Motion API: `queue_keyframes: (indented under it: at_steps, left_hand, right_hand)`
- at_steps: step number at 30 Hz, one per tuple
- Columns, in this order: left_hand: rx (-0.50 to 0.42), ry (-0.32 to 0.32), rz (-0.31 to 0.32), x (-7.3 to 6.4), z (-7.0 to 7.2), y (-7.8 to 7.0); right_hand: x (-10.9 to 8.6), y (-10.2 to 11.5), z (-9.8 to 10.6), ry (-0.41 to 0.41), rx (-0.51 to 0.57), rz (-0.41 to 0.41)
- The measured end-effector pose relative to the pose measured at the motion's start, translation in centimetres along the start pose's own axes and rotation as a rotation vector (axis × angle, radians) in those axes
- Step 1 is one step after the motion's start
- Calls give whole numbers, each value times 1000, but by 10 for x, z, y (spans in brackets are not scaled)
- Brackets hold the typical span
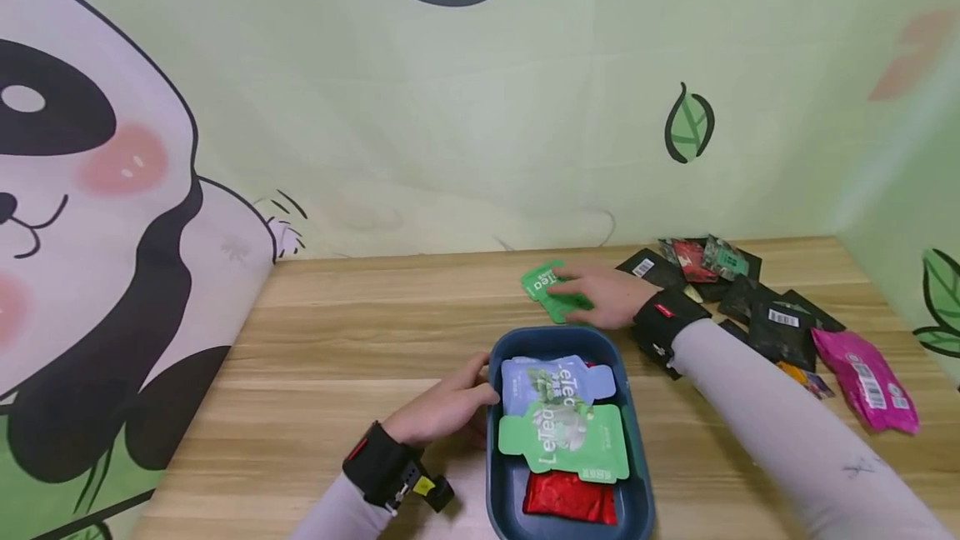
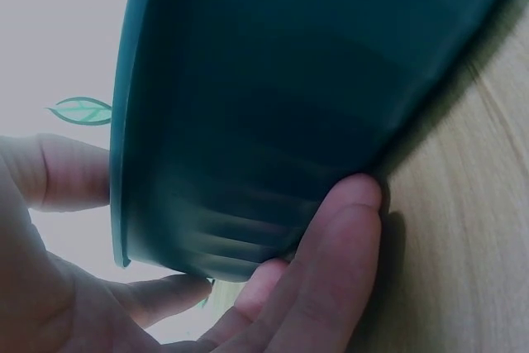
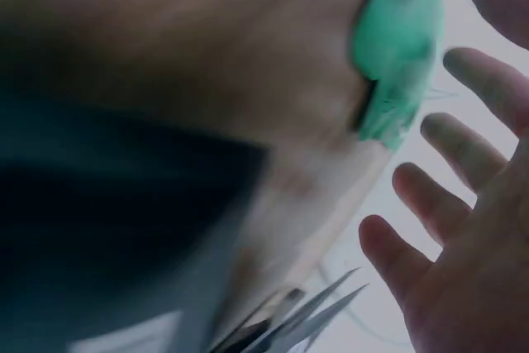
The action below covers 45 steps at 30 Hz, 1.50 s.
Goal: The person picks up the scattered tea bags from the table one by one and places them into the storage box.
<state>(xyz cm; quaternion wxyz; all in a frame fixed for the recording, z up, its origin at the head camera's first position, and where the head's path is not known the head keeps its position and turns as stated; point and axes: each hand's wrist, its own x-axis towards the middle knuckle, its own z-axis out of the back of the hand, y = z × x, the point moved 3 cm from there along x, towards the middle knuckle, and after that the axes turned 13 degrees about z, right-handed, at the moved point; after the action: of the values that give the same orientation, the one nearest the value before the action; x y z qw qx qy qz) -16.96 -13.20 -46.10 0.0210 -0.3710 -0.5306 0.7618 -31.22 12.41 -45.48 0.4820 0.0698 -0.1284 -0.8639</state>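
My left hand [image 1: 442, 408] holds the left side of a dark blue plastic bin [image 1: 645, 473]. In the left wrist view, several fingers [image 2: 331, 262] lie against the bin's outer wall and a digit [image 2: 74, 175] meets its rim. Inside lie a lilac flat packet [image 1: 517, 386], a green flat packet [image 1: 600, 440] over it, and a red packet [image 1: 570, 498]. Beyond the bin, my right hand [image 1: 611, 294] reaches over another green packet [image 1: 542, 280] on the table. Its fingers are spread and extended in the right wrist view, beside the green packet [image 3: 401, 47].
Several black sachets [image 1: 783, 332] lie loosely piled at the right, with a red sachet [image 1: 693, 261] among them. A magenta packet [image 1: 866, 382] lies nearest the right side. Behind the wooden table [image 1: 337, 332] hangs a printed backdrop [image 1: 480, 132].
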Motion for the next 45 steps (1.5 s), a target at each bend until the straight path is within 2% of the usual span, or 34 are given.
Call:
queue_keyframes:
  at_steps: [2, 8, 12, 19, 28, 36, 41, 45]
  left_hand:
    - [0, 3, 0, 0, -1, -1]
    - [6, -5, 2, -1, 0, -2]
    - [4, -4, 1, -2, 1, -2]
    - [-5, 1, 2, -2, 1, -2]
    - [-7, -2, -4, 0, 0, 0]
    - [-17, 13, -2, -1, -1, 0]
    - [-6, 10, -1, 0, -1, 0]
    - [-5, 12, -5, 0, -1, 0]
  right_hand:
    - [-5, -2, -3, 14, 5, -6]
    - [-17, -4, -3, -32, -4, 4]
    - [-22, -3, -3, -59, -30, -35]
    - [-25, -1, -6, -154, -64, -77]
    - [-24, 2, -9, -220, -76, -142]
    - [-25, 4, -11, -195, -37, -209]
    - [-26, 3, -7, -218, -12, -190]
    - [-29, 5, 2, -269, 41, -173]
